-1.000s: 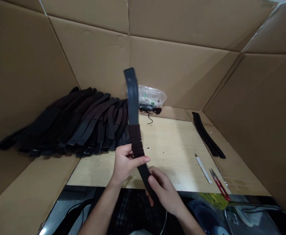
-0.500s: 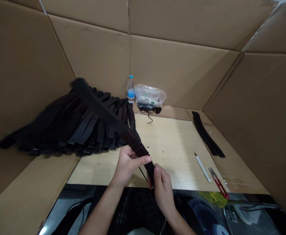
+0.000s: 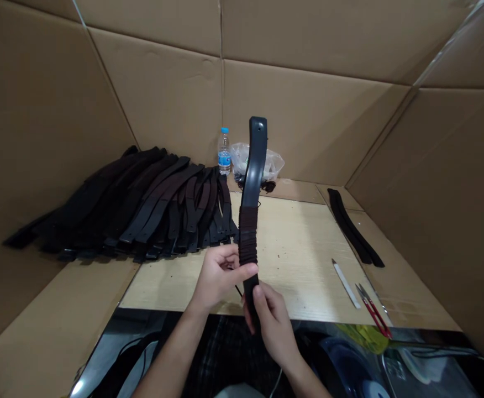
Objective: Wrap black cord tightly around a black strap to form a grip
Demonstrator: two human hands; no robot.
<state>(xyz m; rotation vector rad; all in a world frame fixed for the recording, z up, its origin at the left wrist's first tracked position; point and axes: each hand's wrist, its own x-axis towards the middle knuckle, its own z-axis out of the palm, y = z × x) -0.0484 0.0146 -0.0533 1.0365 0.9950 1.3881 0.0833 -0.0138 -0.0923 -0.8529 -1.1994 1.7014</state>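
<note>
A curved black strip (image 3: 255, 171) stands nearly upright in front of me, a small hole near its top end. Dark brown cord (image 3: 248, 235) is wound in tight turns around its middle. My left hand (image 3: 217, 279) is closed on the strip just below the windings, thumb across the front. Lower down, my right hand (image 3: 273, 318) pinches the strip near its bottom end, thumb on the face and fingers behind. A short length of loose cord (image 3: 238, 290) shows between the two hands. The strip's lowest part is partly hidden by my right hand.
A pile of similar black strips (image 3: 142, 204) lies at the left. Two dark strips (image 3: 353, 229) rest at the right, near a white-handled pointed tool (image 3: 345, 283) and red-handled thread snips (image 3: 373, 310). A water bottle (image 3: 224, 155) and a plastic bag (image 3: 273, 163) stand behind. Cardboard walls (image 3: 316, 121) surround the table.
The strip has swung from leaning far left to nearly upright, and its glossy face with the hole now shows. Both hands keep their hold on it; the right hand sits slightly lower.
</note>
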